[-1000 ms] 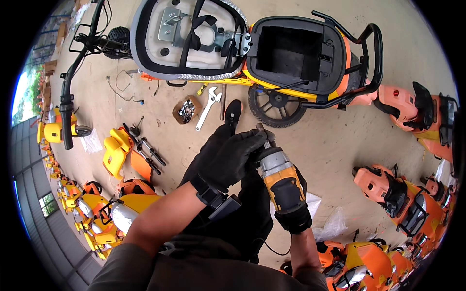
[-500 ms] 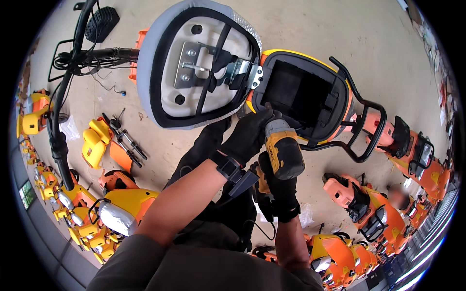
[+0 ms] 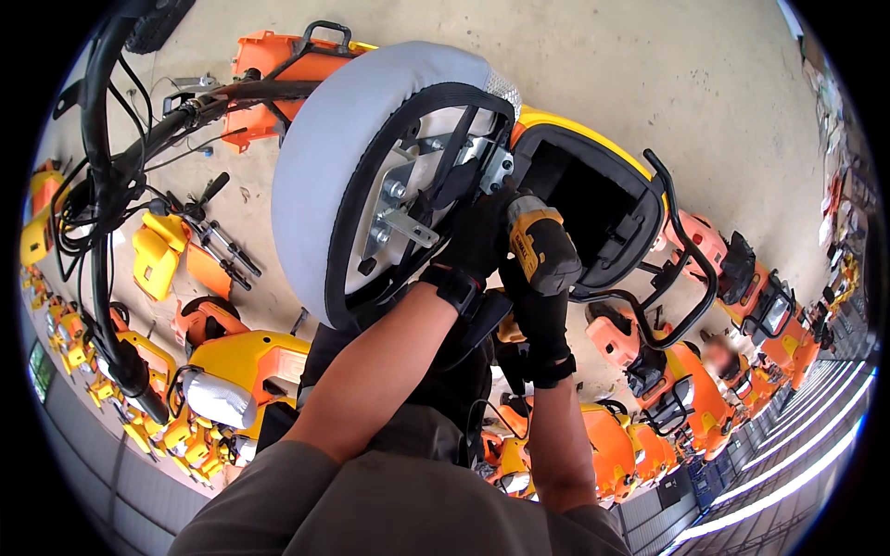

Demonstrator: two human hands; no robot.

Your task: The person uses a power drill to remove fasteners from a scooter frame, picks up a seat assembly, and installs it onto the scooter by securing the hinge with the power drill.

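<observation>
My right hand [image 3: 538, 320], in a black glove, is wrapped round the handle of a yellow-and-black cordless drill [image 3: 542, 246]. The drill's nose points up at the metal hinge [image 3: 497, 170] that joins a grey scooter seat [image 3: 320, 185] to the body. My left hand [image 3: 477, 232], also in a black glove, is closed beside the drill's nose, just under the hinge. What its fingertips hold is hidden. The seat is tipped up, showing its underside with a metal bracket [image 3: 397, 190] and black straps. Right of the hinge is an uncovered black storage box [image 3: 579, 204].
A black rear rack [image 3: 700, 269] curves out beyond the box. Black handlebars [image 3: 97, 185] with loose cables stand at the left. Yellow and orange panels [image 3: 167, 255] lie on the floor. Several orange and yellow scooters [image 3: 686, 389] stand around, and a person is among them at right.
The drill's nose and my left hand have come up closer to the hinge. The seat now appears more upright, its grey side showing more. The whole view has shifted.
</observation>
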